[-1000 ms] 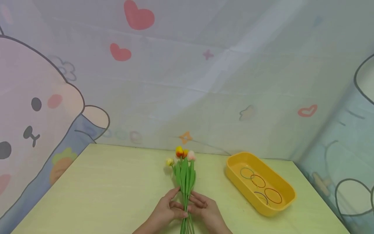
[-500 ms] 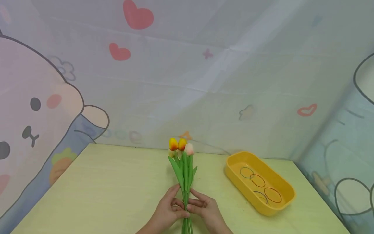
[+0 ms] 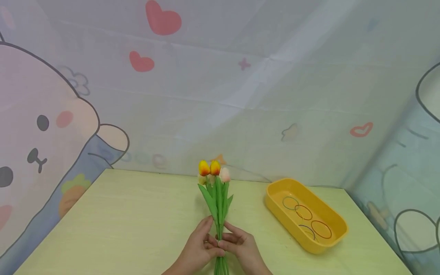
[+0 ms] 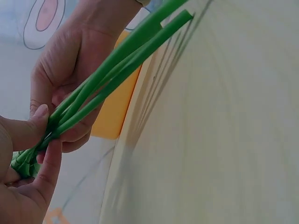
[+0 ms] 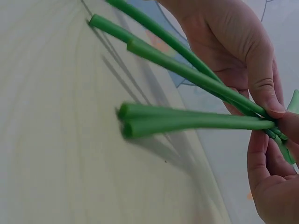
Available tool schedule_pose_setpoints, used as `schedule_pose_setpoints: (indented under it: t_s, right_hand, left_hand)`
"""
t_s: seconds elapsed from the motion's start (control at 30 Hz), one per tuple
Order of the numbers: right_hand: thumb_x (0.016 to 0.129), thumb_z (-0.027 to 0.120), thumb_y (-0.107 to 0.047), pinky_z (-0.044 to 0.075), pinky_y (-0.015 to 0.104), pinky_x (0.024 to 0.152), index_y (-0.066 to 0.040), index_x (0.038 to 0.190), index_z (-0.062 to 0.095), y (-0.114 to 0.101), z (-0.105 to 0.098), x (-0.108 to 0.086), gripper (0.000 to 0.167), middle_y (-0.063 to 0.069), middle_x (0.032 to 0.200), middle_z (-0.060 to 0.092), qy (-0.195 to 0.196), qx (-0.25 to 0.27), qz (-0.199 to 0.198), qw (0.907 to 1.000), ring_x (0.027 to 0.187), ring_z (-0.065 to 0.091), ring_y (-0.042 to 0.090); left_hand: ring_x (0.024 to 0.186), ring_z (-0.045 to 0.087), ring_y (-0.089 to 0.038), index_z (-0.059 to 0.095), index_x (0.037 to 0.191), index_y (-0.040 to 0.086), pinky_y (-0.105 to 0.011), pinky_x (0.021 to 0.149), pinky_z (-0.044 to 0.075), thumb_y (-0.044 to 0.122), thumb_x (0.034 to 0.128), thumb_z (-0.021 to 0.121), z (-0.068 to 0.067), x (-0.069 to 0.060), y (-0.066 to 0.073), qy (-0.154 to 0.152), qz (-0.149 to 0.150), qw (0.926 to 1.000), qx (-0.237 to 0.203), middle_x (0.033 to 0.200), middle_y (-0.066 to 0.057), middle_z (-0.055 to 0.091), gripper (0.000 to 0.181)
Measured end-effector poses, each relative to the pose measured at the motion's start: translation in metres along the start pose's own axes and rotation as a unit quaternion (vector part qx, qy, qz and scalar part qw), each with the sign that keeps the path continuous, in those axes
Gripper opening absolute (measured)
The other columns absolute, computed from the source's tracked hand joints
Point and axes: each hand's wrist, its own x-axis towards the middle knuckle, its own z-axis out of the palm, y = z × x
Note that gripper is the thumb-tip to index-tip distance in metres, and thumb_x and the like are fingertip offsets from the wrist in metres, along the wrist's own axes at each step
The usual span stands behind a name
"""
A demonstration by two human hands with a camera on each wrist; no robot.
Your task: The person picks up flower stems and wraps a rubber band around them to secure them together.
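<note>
A bunch of artificial tulips (image 3: 217, 206) stands between the two hands in the head view, with yellow-orange, pale pink and pale yellow heads at the top. The left hand (image 3: 197, 242) grips the green stems from the left, its thumb across their front. From the right, the right hand (image 3: 242, 244) pinches the same stems, fingertips close to the left hand's. Both wrist views show the stems (image 4: 107, 77) gathered at the fingers and fanning out toward their cut ends. In the right wrist view the stem ends (image 5: 128, 121) hang just over the table.
At the right of the pale wooden table (image 3: 130, 217) sits a yellow tray (image 3: 275, 208) holding several thin coloured rings (image 3: 321, 229). A printed cloth backdrop (image 3: 206, 95) hangs behind the table.
The tulip bunch has been raised and tilted more upright, its heads now higher and more evenly grouped. Both hands keep their hold on the stems, almost in place.
</note>
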Motion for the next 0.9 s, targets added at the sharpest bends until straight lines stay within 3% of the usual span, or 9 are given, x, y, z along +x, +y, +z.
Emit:
schedule_pose_setpoints:
  t_s: [0.2,0.33,0.43,0.53,0.57,0.63,0.73,0.9]
  right_hand:
    - [0.086,0.072,-0.007,0.054,0.028,0.086,0.003,0.143,0.039,-0.002,0.001,-0.003,0.067,0.017,0.113,0.068,0.01,0.024,0.009,0.9996,0.095,0.067,0.014]
    - [0.087,0.072,-0.008,0.053,0.029,0.089,0.004,0.143,0.037,-0.003,0.0,-0.004,0.067,0.017,0.113,0.068,0.004,0.026,0.006,0.9996,0.093,0.067,0.013]
    - [0.087,0.071,-0.008,0.051,0.031,0.093,0.005,0.143,0.037,-0.006,0.001,-0.004,0.066,0.016,0.113,0.068,-0.001,0.035,0.003,0.9994,0.093,0.068,0.012]
    - [0.088,0.07,-0.008,0.05,0.031,0.095,0.006,0.143,0.036,-0.007,0.001,-0.004,0.066,0.013,0.112,0.069,-0.006,0.049,0.003,0.9988,0.094,0.068,0.012]
    - [0.088,0.069,-0.008,0.049,0.03,0.096,0.005,0.143,0.036,-0.008,0.001,-0.004,0.065,0.012,0.112,0.069,-0.008,0.055,0.003,0.9985,0.095,0.068,0.012]
    - [0.089,0.069,-0.007,0.05,0.029,0.094,0.005,0.143,0.036,-0.008,0.002,-0.004,0.065,0.01,0.112,0.07,-0.011,0.065,0.005,0.9978,0.096,0.067,0.012]
    - [0.088,0.069,-0.006,0.051,0.027,0.091,0.005,0.142,0.037,-0.007,0.003,-0.004,0.064,0.013,0.114,0.068,-0.011,0.067,0.002,0.9977,0.096,0.067,0.012]
    - [0.088,0.07,-0.007,0.053,0.025,0.087,0.005,0.141,0.039,-0.008,0.004,-0.005,0.063,0.017,0.115,0.067,-0.005,0.045,-0.004,0.9989,0.095,0.068,0.012]
  left_hand:
    - [0.079,0.061,-0.009,0.026,0.151,0.002,-0.022,0.067,0.056,0.004,0.0775,0.079,0.0,-0.001,0.003,-0.012,-0.005,0.9998,0.017,0.154,-0.019,0.025,0.091]
    - [0.082,0.064,-0.011,0.022,0.151,-0.003,-0.024,0.069,0.057,0.003,0.0811,0.076,-0.004,-0.002,0.005,-0.034,-0.01,0.9993,-0.011,0.155,-0.026,0.019,0.089]
    - [0.082,0.067,-0.015,0.017,0.15,-0.007,-0.03,0.071,0.059,0.002,0.0905,0.065,-0.007,-0.002,0.009,-0.056,-0.027,0.9954,-0.073,0.139,-0.035,0.039,0.076]
    - [0.08,0.069,-0.018,0.018,0.149,-0.008,-0.035,0.072,0.059,0.004,0.0987,0.052,-0.01,-0.001,0.013,-0.06,-0.048,0.9892,-0.125,0.117,-0.032,0.056,0.062]
    - [0.078,0.069,-0.017,0.019,0.148,-0.009,-0.035,0.072,0.059,0.007,0.1001,0.05,-0.01,-0.001,0.014,-0.054,-0.053,0.9887,-0.129,0.111,-0.029,0.059,0.059]
    - [0.077,0.068,-0.015,0.024,0.147,-0.009,-0.034,0.072,0.059,0.009,0.1011,0.049,-0.009,0.0,0.015,-0.037,-0.055,0.9887,-0.134,0.121,-0.024,0.056,0.055]
    - [0.075,0.067,-0.011,0.033,0.143,-0.011,-0.031,0.072,0.059,0.01,0.1001,0.052,-0.007,0.0,0.017,0.0,-0.056,0.9891,-0.136,0.115,-0.026,0.06,0.051]
    - [0.073,0.067,-0.009,0.042,0.136,-0.014,-0.027,0.072,0.058,0.01,0.0972,0.057,-0.003,0.0,0.017,0.052,-0.07,0.9838,-0.156,0.096,-0.018,0.068,0.048]
